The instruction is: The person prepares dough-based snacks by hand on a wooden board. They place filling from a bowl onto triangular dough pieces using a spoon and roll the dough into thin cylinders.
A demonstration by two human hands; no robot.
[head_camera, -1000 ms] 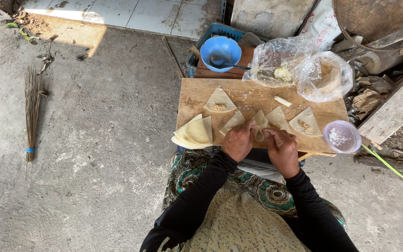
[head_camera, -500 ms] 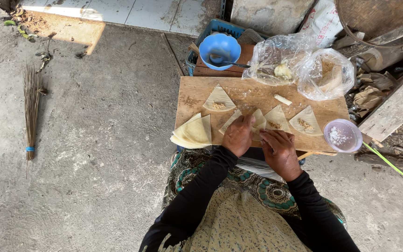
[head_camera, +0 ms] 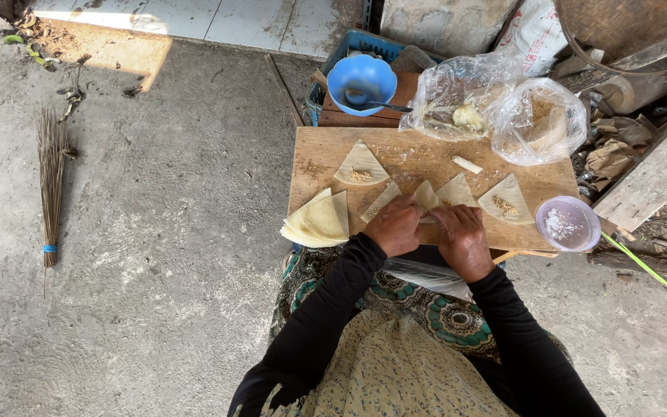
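Both hands work one pale triangular pastry wrapper (head_camera: 426, 196) at the near edge of a wooden board (head_camera: 418, 158). My left hand (head_camera: 394, 226) presses on its left side and my right hand (head_camera: 462, 236) pinches its right side. A stack of blank wrappers (head_camera: 320, 219) lies at the board's near left corner. Three other wrappers lie on the board, two of them with a little filling on top: one at the back (head_camera: 360, 164) and one at the right (head_camera: 506, 201). A small rolled piece (head_camera: 468, 164) rests near the middle.
A blue bowl with a spoon (head_camera: 362, 80) sits on a blue crate behind the board. Clear plastic bags of filling (head_camera: 503, 112) lie at the back right. A small pink tub (head_camera: 567, 224) stands at the right corner. A twig broom (head_camera: 50, 177) lies on the concrete floor at left.
Both hands have shifted slightly on the middle wrapper, drawing closer together over it. The other wrappers and containers stay where they were.
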